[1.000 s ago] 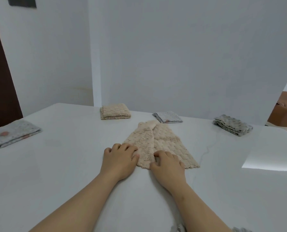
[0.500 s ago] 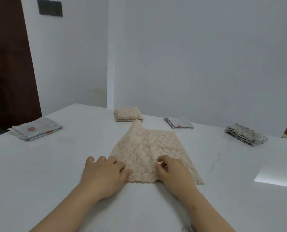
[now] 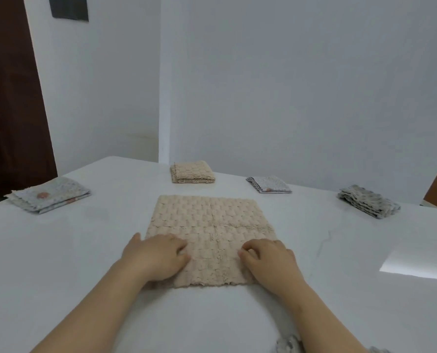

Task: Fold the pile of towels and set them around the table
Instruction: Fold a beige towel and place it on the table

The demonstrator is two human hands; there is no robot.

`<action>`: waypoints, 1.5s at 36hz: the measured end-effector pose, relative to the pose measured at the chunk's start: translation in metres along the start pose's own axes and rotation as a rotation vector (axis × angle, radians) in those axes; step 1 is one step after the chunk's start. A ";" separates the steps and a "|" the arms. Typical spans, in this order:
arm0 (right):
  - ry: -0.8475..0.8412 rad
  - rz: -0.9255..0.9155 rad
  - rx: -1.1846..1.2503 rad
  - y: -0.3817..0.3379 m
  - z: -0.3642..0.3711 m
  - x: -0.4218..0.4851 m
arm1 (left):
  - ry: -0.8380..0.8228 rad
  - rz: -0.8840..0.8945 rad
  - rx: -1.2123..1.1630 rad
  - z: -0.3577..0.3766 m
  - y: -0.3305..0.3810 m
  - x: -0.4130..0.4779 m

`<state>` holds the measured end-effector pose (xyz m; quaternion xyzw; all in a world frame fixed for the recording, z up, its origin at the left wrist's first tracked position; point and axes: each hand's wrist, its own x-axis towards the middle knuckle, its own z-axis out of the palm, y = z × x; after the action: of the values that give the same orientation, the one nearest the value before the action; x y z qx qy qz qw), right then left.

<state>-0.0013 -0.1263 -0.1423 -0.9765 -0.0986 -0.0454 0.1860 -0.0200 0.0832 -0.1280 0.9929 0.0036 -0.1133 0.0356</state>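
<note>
Beige towel, bunched earlier, now flat on counter; ready for folding. Left hand, right hand on near corners, curled; grip unclear.

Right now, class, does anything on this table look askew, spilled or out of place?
Nothing is spilled or damaged. The beige towel lies flat under the left hand and right hand. Only the folded grey towel at the far right looks slightly untidy, its layers fanned unevenly.

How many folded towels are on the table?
4: patterned towel on the left, beige towel at the back, small towel beside it, grey towel on the right. More may be off-camera.
</note>
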 end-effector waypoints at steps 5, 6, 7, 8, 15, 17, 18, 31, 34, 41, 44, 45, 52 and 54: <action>0.120 -0.064 0.021 -0.007 -0.001 0.001 | 0.317 -0.036 -0.002 0.004 0.004 -0.005; 0.092 -0.078 0.004 -0.008 -0.001 0.002 | 0.345 0.006 -0.033 0.009 0.008 -0.003; 0.038 -0.092 -0.020 -0.008 0.001 0.002 | 0.328 0.052 -0.064 0.015 0.011 0.001; -0.037 -0.100 -0.049 -0.008 0.004 0.002 | 0.281 0.085 -0.082 0.020 0.013 0.004; -0.291 -0.071 -0.241 -0.006 -0.005 -0.004 | -0.002 0.094 -0.033 0.013 0.006 0.004; -0.208 -0.076 -0.215 -0.010 -0.008 -0.005 | 0.071 0.097 -0.080 0.007 0.003 -0.001; -0.146 -0.078 -0.189 -0.013 -0.007 -0.004 | 0.142 0.095 -0.087 0.007 0.003 -0.002; -0.249 -0.012 -0.178 -0.004 0.019 0.008 | 0.101 0.057 -0.041 0.027 -0.004 0.017; -0.227 0.053 -0.174 0.002 0.016 0.005 | 0.107 -0.002 -0.047 0.026 -0.014 0.013; -0.093 -0.010 -0.162 0.005 0.006 -0.002 | 0.383 0.076 -0.143 0.022 -0.023 0.002; -0.068 -0.214 0.013 -0.004 -0.008 -0.008 | 0.383 0.265 -0.409 0.015 -0.020 -0.010; -0.116 -0.250 0.082 -0.010 -0.011 -0.010 | 0.326 0.334 -0.408 0.014 -0.019 -0.014; -0.271 -0.356 0.059 -0.019 -0.001 -0.015 | 0.176 0.470 -0.131 0.017 -0.021 -0.016; -0.266 -0.374 0.011 -0.021 -0.001 -0.014 | 0.253 0.474 -0.101 0.019 -0.019 -0.014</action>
<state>-0.0194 -0.1103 -0.1360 -0.9375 -0.3020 0.0505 0.1652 -0.0383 0.1011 -0.1444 0.9692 -0.2189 0.0234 0.1101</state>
